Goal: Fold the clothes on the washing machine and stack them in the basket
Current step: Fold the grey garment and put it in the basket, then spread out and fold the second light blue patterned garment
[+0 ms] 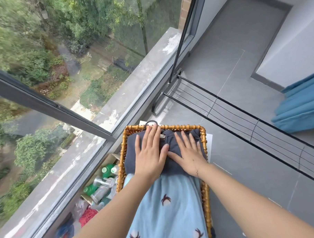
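Nearest the camera, a light blue garment (168, 209) with small dark-and-white motifs lay in the near part of the woven basket (204, 139), its folded edge reaching up to the wrists. Just beyond it, a folded dark navy garment (131, 153) filled the far part of the same basket, lying flat, with its far end close to the far rim. Both hands lay on this navy piece. The left hand (149, 151) rested palm down, fingers straight and slightly spread, fingertips close to the far rim of the basket. The right hand (187, 152) lay beside it, also flat, fingers straight and fanned out, its thumb touching the left hand's thumb. Neither hand curled round the cloth; both simply pressed on it from above.

To the left of the basket, lower down by the window, a cardboard box (113, 157) held green-capped bottles (109, 169) and clear plastic bottles (103, 186) crowded together. Nearer along the glass lay something red (87, 216), with blue fabric nearer still.

Beyond the basket, a black wire rack (225, 111) stretched low over the grey tiled floor (227, 59). At the right edge hung a blue cloth (300, 105). The large window (47, 60) on the left looked down on trees and a garden.
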A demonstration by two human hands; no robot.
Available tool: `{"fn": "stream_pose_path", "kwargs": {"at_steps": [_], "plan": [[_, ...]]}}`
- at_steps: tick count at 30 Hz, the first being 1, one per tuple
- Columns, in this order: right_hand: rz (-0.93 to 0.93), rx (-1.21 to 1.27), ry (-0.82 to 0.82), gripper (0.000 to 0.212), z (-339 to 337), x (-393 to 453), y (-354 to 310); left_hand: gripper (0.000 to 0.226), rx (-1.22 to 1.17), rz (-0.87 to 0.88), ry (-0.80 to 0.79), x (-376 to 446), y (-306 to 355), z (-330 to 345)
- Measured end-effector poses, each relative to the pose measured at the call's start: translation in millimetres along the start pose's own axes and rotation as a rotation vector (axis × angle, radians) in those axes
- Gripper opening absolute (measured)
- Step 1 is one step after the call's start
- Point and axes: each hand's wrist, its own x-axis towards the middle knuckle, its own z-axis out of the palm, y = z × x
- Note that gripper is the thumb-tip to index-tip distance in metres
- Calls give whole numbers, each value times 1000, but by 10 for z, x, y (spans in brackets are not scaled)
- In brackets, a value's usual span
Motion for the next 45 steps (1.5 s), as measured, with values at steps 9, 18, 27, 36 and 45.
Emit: {"fn": "stream_pose_path", "kwargs": {"at_steps": [9,18,27,36,45], "plan": [[20,125,-20,85,99,55,26,66,-45,-215,-311,18,-139,112],[39,72,47,83,213,204,45,66,28,-237,-366,132,-204,229],[60,82,11,80,141,28,-62,66,27,-268,-345,22,-84,110],[-3,119,-217,52,-951,-786,158,58,-268,-477,-395,-303,841,-495],[-195,1,-150,41,-2033,-2211,405,43,-285,-341,-213,-1035,1996,-1472]]}}
